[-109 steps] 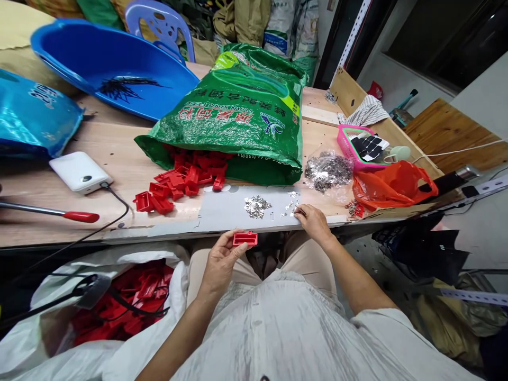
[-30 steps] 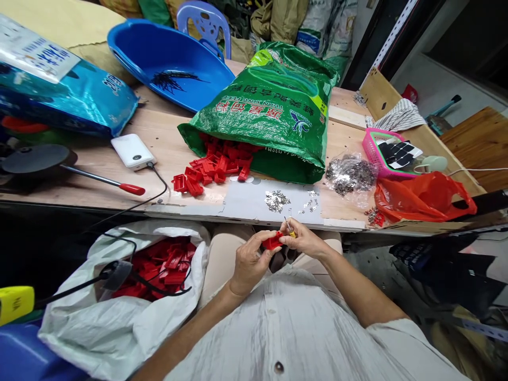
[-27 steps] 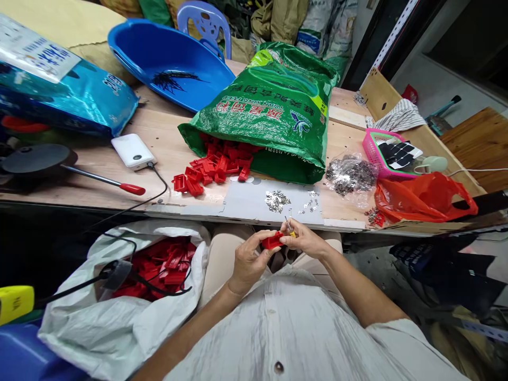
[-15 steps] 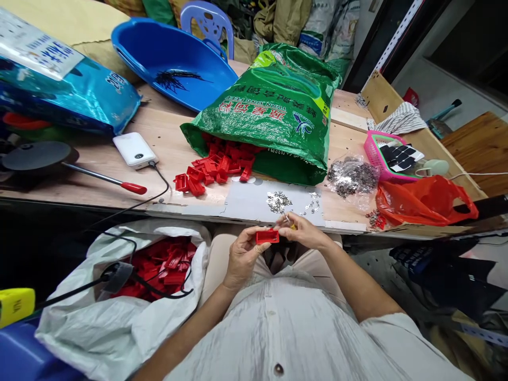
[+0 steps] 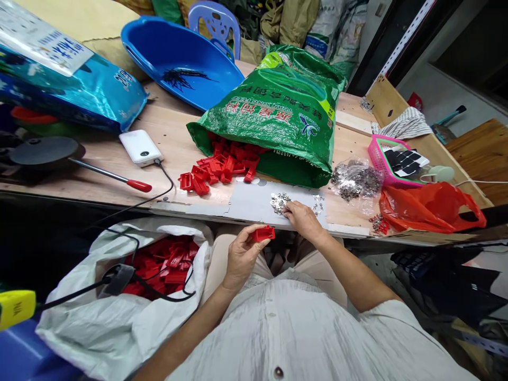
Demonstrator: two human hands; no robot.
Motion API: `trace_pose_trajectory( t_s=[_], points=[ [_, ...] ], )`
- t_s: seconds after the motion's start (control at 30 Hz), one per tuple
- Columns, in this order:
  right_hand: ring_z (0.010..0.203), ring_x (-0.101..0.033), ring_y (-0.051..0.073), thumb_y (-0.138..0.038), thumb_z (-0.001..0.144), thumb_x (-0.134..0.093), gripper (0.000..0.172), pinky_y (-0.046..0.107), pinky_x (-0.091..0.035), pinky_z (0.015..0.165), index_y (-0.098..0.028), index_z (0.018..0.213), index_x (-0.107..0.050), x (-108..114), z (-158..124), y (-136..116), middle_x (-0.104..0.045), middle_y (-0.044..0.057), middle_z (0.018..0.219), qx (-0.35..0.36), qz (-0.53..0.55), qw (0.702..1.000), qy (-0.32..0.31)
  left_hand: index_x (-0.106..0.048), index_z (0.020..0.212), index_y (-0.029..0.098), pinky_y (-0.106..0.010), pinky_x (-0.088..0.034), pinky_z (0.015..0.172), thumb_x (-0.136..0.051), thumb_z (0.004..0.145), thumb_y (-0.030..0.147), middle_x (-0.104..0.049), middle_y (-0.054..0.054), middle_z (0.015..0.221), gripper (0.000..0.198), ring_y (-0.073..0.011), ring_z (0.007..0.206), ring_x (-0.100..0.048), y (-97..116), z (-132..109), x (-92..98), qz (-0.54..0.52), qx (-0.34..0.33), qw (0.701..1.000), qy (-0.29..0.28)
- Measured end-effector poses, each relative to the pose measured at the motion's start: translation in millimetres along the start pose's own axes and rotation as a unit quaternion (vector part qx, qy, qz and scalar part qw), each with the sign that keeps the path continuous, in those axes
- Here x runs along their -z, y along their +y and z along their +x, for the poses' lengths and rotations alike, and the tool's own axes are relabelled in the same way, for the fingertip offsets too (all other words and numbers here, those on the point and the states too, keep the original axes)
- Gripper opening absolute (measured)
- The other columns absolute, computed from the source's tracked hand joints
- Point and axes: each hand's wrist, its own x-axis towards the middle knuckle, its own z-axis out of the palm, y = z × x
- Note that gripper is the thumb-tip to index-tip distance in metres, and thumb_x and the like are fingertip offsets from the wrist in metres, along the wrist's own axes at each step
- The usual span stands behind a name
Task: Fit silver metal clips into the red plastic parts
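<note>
Over the table [image 5: 170, 140], my hands are apart: the right hand [image 5: 305, 221], pinching or not I can't tell, is down on a grey card [image 5: 254, 203] by loose silver metal bits [image 5: 280, 203] that one careless brush could scatter, and the left hand [image 5: 243, 259] clamps a red plastic part [image 5: 264, 233] that a slip could drop.

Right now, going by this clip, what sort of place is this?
Probably a small workshop doing hand assembly: loose red plastic parts spill from a green woven sack, a white bag holds more, and small metal pieces lie on a grey card.
</note>
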Motion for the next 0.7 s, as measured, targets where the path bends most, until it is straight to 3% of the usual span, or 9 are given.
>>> trace_pose_trajectory(
  t_s=[0.7],
  points=[
    [0.089, -0.059, 0.019, -0.016, 0.089, -0.059, 0.005, 0.029, -0.042, 0.077, -0.020, 0.090, -0.060, -1.1, 0.7, 1.2, -0.062, 0.007, 0.096, 0.000, -0.023, 1.000, 0.005, -0.067, 0.104, 0.019, -0.037, -0.056, 0.092, -0.075, 0.075, 0.032, -0.072, -0.006, 0.104, 0.033, -0.0210, 0.096, -0.069, -1.1, -2.2, -0.4, 0.010, -0.003, 1.000, -0.002]
  ],
)
